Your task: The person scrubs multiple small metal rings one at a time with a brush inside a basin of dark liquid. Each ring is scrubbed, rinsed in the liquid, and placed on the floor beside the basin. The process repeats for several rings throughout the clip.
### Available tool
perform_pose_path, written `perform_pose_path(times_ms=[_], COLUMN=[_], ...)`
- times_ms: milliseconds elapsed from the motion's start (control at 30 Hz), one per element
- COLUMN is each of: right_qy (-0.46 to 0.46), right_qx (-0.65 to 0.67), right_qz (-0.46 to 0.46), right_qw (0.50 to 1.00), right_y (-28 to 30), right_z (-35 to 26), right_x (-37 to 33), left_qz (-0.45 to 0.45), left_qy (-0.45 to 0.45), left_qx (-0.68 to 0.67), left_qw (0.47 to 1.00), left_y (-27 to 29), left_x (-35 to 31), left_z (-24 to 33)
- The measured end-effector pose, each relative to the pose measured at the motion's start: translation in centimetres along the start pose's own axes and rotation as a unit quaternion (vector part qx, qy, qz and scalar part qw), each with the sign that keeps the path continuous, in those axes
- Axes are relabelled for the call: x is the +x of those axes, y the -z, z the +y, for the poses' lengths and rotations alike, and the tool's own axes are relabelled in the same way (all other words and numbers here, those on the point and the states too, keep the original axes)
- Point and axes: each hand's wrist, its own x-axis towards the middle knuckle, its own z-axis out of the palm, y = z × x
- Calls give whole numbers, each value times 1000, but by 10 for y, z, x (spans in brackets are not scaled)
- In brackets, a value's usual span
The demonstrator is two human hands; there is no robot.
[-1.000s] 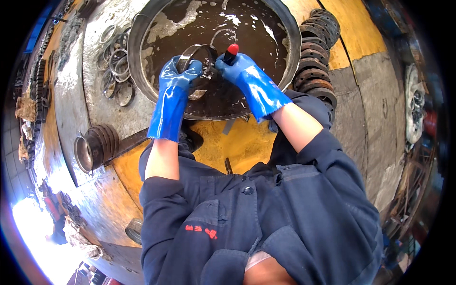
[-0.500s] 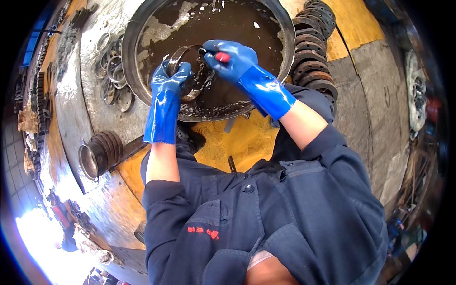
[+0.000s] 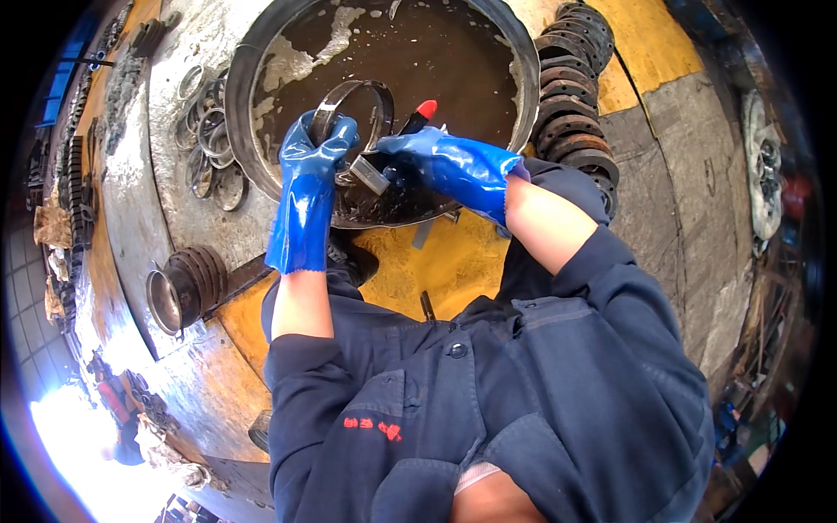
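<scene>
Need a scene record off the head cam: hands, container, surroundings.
left hand: blue glove, gripping a metal ring
right hand: blue glove, gripping a red-tipped tool
container: round metal basin with dark liquid
left of basin: loose rings; nearer the person, a ribbed cylindrical piece
right of basin: row of dark discs
unclear: whether ring touches liquid

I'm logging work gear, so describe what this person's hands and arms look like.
The left hand and right hand wear matching shiny blue gloves, duller over the fingers, with long, brighter cuffs ending in a finely jagged edge. Dark navy sleeves stop near the elbows, leaving the forearms bare between.
</scene>
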Motion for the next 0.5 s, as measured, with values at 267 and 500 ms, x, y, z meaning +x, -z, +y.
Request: perform_pose_path(times_ms=[267, 500], right_qy=[161, 63], right_qx=[-142, -193], right_qz=[130, 131], right_qw=[968, 970], right_y=[26, 19], right_z=[-27, -21], right_x=[15, 27], left_qz=[89, -27], left_qy=[-17, 15], left_qx=[-68, -259], left_qw=[994, 965], left_y=[20, 51], left_x=[11, 27], left_z=[5, -3])
